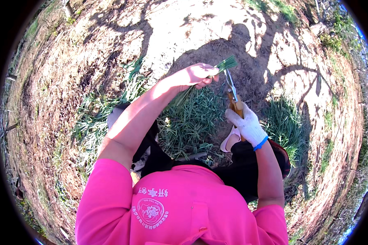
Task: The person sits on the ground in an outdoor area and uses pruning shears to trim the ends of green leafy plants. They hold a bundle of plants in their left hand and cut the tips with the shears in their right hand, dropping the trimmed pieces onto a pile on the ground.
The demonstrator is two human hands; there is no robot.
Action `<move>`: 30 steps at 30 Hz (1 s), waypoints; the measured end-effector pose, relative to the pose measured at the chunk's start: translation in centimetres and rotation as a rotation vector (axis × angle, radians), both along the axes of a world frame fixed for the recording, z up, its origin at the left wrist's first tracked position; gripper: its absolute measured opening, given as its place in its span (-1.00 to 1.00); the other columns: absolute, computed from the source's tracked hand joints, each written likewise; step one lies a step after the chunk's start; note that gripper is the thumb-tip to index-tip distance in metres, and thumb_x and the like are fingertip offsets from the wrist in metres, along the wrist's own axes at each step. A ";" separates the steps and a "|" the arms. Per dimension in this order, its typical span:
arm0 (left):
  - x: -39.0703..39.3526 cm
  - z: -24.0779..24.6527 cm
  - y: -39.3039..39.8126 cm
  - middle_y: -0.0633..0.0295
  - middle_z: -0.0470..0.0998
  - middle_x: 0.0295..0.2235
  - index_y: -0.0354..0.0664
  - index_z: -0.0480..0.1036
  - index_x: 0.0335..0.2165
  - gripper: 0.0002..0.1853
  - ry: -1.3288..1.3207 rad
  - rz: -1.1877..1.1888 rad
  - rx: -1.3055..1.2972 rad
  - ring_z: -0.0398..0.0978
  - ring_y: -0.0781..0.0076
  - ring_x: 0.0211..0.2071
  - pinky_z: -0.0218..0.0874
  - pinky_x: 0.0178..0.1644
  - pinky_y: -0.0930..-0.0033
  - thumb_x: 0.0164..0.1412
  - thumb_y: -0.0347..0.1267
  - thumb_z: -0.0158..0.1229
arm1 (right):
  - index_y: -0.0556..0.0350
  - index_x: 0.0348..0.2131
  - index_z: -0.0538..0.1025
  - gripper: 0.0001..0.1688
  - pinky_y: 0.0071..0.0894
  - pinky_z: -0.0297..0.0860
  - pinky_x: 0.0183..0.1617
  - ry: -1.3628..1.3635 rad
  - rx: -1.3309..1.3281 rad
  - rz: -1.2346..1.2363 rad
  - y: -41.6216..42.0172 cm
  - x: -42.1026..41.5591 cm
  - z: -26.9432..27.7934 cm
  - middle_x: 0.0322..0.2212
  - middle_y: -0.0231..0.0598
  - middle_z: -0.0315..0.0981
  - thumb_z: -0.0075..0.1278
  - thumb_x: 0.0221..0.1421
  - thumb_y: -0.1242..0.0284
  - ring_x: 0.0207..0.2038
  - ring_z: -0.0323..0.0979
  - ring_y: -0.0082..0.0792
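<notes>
My bare left hand (202, 75) is closed around a bunch of long green grass-like leaves (227, 63); one end fans out to the right of the fist and the rest hangs down towards my forearm. In my right hand (244, 122), which wears a white knit glove with a blue cuff, is a cutting tool (235, 101) with wooden-looking handles and metal blades. Its blade tips point up to the leaf ends, close by or touching; I cannot tell which. Cut-looking leaves (191, 119) lie in a heap below my left hand.
More loose leaves (93, 116) lie on the left. A dense green clump (283, 122) stands right of my gloved hand. A light shoe (231, 139) is on the ground beneath that hand. Bare soil (184, 36) with branch shadows spreads ahead; a thin trunk (68, 9) stands at the top left.
</notes>
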State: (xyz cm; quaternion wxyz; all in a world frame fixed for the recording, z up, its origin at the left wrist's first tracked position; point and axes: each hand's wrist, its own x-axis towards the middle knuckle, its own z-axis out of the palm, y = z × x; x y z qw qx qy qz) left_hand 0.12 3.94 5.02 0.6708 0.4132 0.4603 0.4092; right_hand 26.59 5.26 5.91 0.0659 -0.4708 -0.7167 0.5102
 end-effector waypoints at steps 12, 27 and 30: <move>0.3 -0.7 0.0 0.48 0.24 -0.65 -0.15 0.47 -0.43 -0.63 0.409 -0.038 0.271 0.14 0.71 -0.63 -0.02 -0.56 0.57 0.33 -0.13 -0.09 | 0.17 -0.10 0.40 -0.33 -0.30 0.32 -0.09 -0.116 0.035 0.015 -0.2 -0.1 1.3 -0.29 -0.04 0.49 0.08 0.01 0.00 -0.20 0.46 -0.21; 0.6 1.5 -0.6 0.53 0.10 -0.71 -0.26 0.43 -0.32 -0.63 0.018 -0.142 0.047 0.03 0.73 -0.69 -0.15 -0.64 0.61 0.36 -0.18 -0.15 | 0.12 -0.02 0.36 -0.41 -0.39 0.34 -0.17 0.050 0.016 0.049 -0.1 0.3 1.3 -0.33 -0.18 0.47 0.10 0.06 0.16 -0.30 0.41 -0.41; 0.2 1.2 -0.8 0.54 0.08 -0.71 -0.28 0.42 -0.32 -0.63 -0.187 -0.209 -0.021 0.01 0.74 -0.72 -0.16 -0.66 0.61 0.35 -0.18 -0.13 | 0.13 -0.05 0.37 -0.44 -0.38 0.34 -0.19 0.077 0.027 0.029 -0.3 0.1 1.3 -0.34 -0.17 0.47 0.11 0.06 0.18 -0.31 0.42 -0.40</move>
